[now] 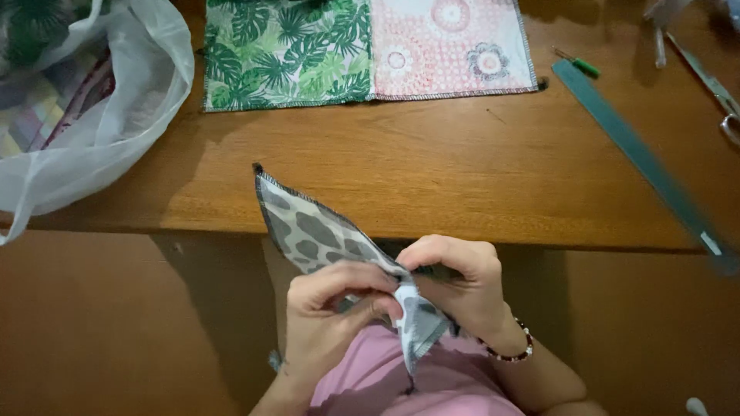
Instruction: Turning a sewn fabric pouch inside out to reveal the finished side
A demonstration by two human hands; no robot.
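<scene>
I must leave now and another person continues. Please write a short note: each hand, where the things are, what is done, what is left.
Left hand and right hand both pinch the grey spotted fabric piece above the lap, in front of the table edge.
The leaf-and-pink patchwork panel lies flat on the table, with a green ruler, scissors and a plastic bag of fabrics.
Done: two patches joined.
Left: the grey piece is not attached.

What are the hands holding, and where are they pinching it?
Both hands hold a grey spotted fabric piece. The left hand and right hand pinch it together near its middle, along a stitched edge; one corner points up over the wooden table.
</scene>
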